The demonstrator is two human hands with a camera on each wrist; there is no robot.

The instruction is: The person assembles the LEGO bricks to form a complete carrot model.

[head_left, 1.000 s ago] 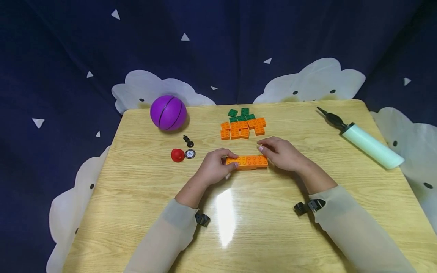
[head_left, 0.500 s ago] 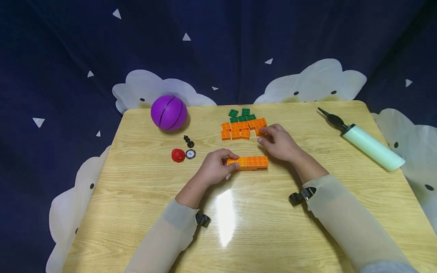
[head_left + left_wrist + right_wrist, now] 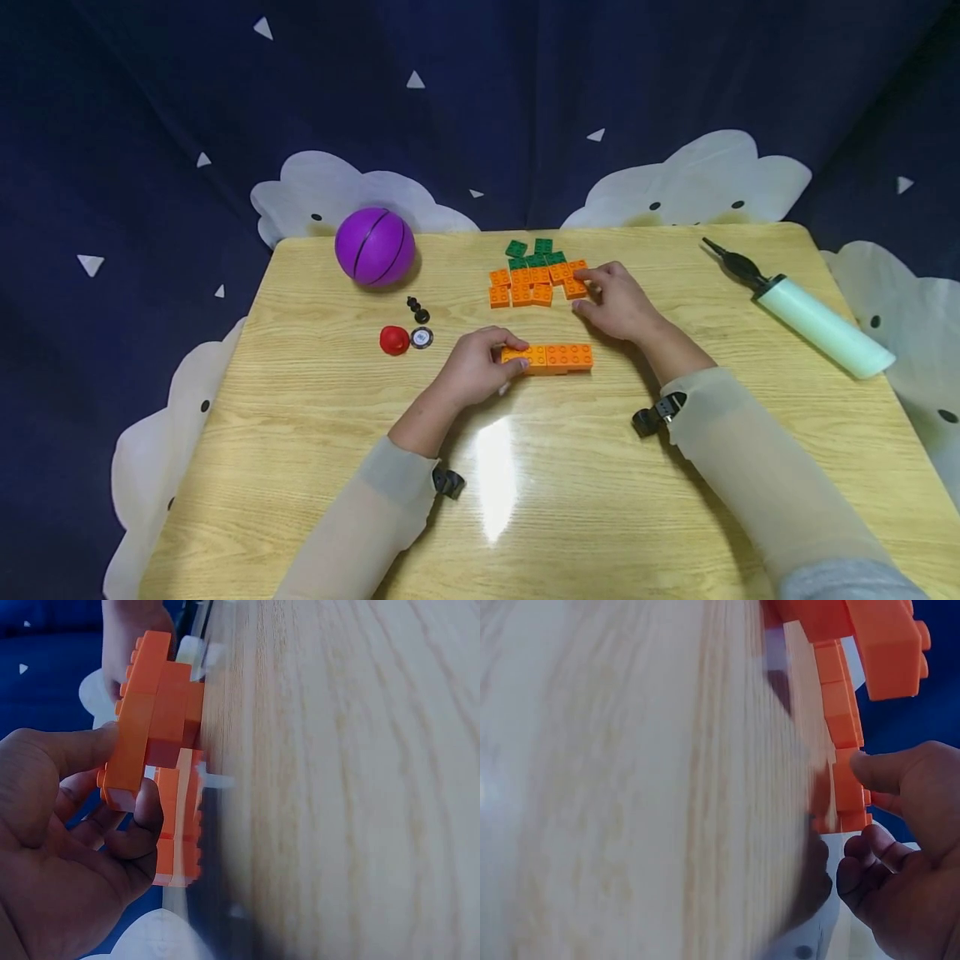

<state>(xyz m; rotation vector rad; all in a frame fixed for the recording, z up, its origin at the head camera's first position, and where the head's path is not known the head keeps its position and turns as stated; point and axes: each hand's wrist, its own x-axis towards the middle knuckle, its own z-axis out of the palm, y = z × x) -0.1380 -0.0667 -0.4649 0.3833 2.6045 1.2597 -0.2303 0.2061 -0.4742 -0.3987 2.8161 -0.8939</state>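
With thumb and fingers my left hand (image 3: 474,367) pinches the left end of a long orange toy-brick build (image 3: 566,357). In the left wrist view this build (image 3: 137,731) shows stepped, narrower layers below its top row. My right hand (image 3: 619,302) is at the right end of the loose-brick group, thumb and index finger around an orange brick (image 3: 574,288). The right wrist view has the thumb against the near side of that brick (image 3: 847,784); the index fingertip is hidden behind it. Other loose orange bricks (image 3: 521,293) lie to its left.
Green bricks (image 3: 536,261) lie behind the orange ones. On the left are a purple ball (image 3: 374,247), a black chess-pawn-like piece (image 3: 418,311), a small red hat-shaped object (image 3: 393,340) and a round chip (image 3: 422,337). A hand pump (image 3: 821,325) lies far right.
My right hand has moved from the right end of the build, away from me, to the loose orange brick. My left hand has kept its hold on the build in the same place.
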